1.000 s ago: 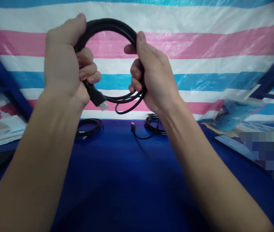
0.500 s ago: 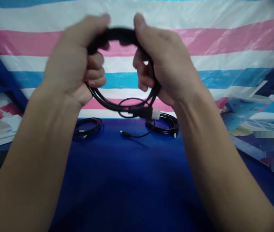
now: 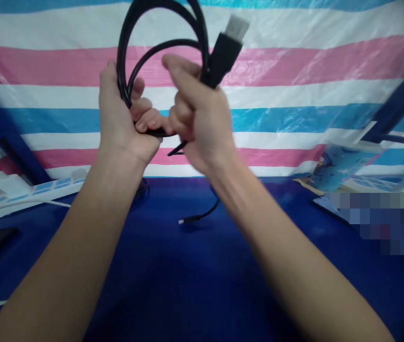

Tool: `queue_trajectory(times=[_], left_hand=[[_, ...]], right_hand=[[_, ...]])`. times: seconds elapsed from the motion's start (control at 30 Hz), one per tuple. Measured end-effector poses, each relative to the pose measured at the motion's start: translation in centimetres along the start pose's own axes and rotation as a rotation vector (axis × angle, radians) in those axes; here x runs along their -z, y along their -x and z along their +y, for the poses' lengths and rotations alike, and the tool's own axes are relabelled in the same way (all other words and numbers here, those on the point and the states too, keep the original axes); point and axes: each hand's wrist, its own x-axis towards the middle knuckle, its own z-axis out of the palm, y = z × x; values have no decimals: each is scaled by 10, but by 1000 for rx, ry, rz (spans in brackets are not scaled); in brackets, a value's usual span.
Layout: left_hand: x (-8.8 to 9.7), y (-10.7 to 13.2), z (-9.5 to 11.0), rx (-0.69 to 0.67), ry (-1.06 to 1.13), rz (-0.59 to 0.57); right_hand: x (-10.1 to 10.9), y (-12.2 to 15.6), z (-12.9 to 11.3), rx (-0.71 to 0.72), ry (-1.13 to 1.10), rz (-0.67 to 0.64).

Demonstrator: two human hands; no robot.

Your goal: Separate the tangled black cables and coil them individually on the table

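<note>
Both hands clamped on a coiled black cable, held up over a blue table.

The left hand (image 3: 123, 118) is closed around the gathered loops of the black cable (image 3: 127, 42), fingers wrapped tight; the right hand (image 3: 198, 118), blurred, is closed on the same cable just beside it, knuckles touching the left fingers. The cable's plug (image 3: 225, 50) sticks up and to the right above the right hand, its metal tip highest. Below and farther off, a thin cable end (image 3: 197, 217) lies on the blue table (image 3: 187, 275). A striped tarp (image 3: 312, 71) hangs behind, and a white power strip (image 3: 27, 192) lies far left.
</note>
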Motion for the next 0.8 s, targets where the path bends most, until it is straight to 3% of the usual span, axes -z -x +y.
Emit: queue_trajectory(times=[0.07, 0.13, 0.17, 0.23, 0.37, 0.47, 0.6, 0.73, 0.8], left_hand=[[1, 7, 5, -137, 1, -126], [5, 13, 10, -192, -156, -328], [6, 15, 11, -189, -271, -430], [6, 19, 9, -190, -438, -543], [-5, 26, 2, -302, -380, -495], [-11, 33, 3, -297, -302, -512], [-8, 37, 9, -211, -316, -540], [0, 34, 10, -72, -391, -708], [4, 32, 10, -44, -395, -717]], right_hand=[[19, -2, -21, -111, 139, -107], [35, -2, -35, -218, 421, -245], [41, -2, -39, -230, 591, -282], [47, -3, -39, -121, 873, -224], [45, -10, -29, 275, 1059, 82], [44, -13, -28, 410, 1067, 148], [46, -11, -33, 478, 1116, 62], [42, -4, -30, 491, 1241, -162], [38, -2, -27, 460, 1236, -242]])
